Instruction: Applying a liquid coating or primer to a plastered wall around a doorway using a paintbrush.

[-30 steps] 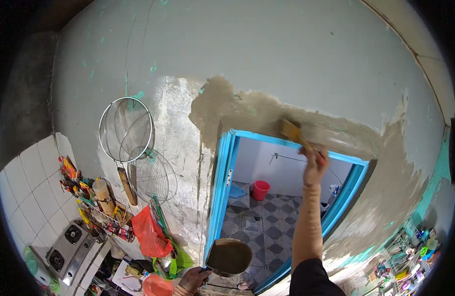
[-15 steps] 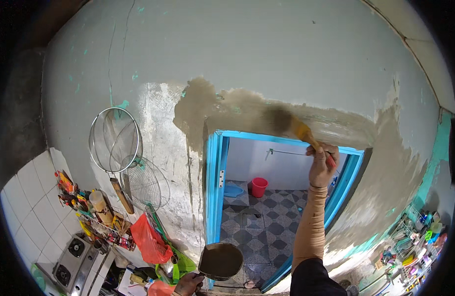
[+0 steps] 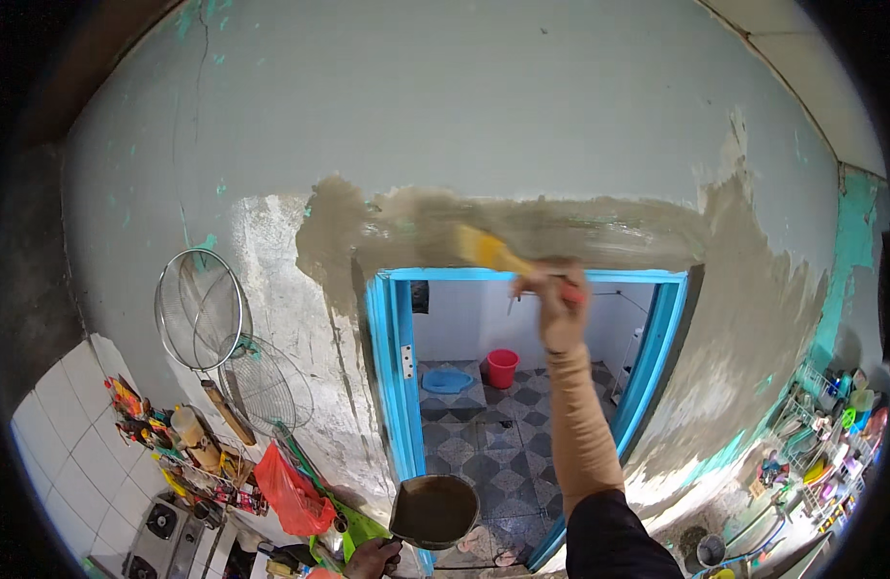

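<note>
My right hand (image 3: 558, 307) is closed round the red end of a paintbrush (image 3: 488, 251) with a yellow upper part. Its bristles are smeared by motion against the wet grey-brown band (image 3: 609, 224) on the wall, just above the blue door frame (image 3: 532, 274). At the lower edge, my left hand (image 3: 374, 558) grips the handle of a dark saucepan (image 3: 433, 543). Grey-brown, muddy-looking stuff fills part of the pan, which is held in front of the doorway's lower left.
Two wire strainers (image 3: 240, 318) hang on the left wall above a red plastic bag (image 3: 289, 490). A gas stove (image 3: 160, 540) stands lower left. Through the doorway are a red bucket (image 3: 502, 369) and patterned floor tiles (image 3: 484, 463). Racks of dishes (image 3: 831, 444) line the right.
My right hand and the brush have swept left along the wet band. The view has shifted a little. My left hand still holds the saucepan low down.
</note>
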{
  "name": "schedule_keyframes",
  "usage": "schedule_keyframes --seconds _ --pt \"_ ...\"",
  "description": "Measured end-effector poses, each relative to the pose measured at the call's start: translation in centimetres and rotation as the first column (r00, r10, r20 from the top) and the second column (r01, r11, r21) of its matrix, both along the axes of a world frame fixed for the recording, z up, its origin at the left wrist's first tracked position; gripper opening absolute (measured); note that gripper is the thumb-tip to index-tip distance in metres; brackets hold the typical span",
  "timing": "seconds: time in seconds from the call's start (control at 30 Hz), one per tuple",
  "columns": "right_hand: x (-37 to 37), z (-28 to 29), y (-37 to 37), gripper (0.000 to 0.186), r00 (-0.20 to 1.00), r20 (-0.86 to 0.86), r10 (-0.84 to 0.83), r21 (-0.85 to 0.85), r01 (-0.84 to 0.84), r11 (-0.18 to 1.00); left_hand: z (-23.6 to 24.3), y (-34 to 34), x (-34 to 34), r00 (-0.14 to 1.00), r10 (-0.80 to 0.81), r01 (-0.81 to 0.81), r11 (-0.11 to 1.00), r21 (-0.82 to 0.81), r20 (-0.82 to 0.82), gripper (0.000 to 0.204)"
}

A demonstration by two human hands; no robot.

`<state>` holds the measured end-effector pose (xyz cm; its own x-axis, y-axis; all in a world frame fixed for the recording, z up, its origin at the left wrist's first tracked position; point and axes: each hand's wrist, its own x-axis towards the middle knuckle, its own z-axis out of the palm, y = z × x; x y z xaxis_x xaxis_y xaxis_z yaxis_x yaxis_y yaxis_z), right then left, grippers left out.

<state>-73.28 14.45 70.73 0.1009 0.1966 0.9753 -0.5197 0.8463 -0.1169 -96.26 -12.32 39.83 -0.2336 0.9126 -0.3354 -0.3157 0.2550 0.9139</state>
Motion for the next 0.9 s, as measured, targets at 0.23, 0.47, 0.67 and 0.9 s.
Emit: schedule_keyframes --seconds 0.23,0.47,0.67,0.9 --pt "2.8 -0.8 3.8 0.013 0.967 -0.008 -0.253 -0.048 0.253 0.966 -0.2 0.3 -0.2 0.998 -0.058 0.059 0.997 0.057 -0.019 0.013" --pt "-4.6 0.8 -0.9 0.014 0.887 0.231 -0.399 0.180 0.364 0.914 -1.5 0.4 0.0 0.998 -0.050 0.052 0.997 0.061 -0.032 0.014" --pt "3.4 -1.4 3.5 0.013 0.968 -0.039 -0.248 -0.081 0.244 0.966 -0.4 0.2 0.0 0.996 -0.042 0.049 0.995 0.085 -0.083 0.019" --pt "-6.9 -0.5 -0.3 0.008 0.991 0.122 0.045 -0.014 -0.044 0.999 -1.0 0.9 0.8 0.995 -0.029 0.037 0.996 0.084 -0.101 0.019"
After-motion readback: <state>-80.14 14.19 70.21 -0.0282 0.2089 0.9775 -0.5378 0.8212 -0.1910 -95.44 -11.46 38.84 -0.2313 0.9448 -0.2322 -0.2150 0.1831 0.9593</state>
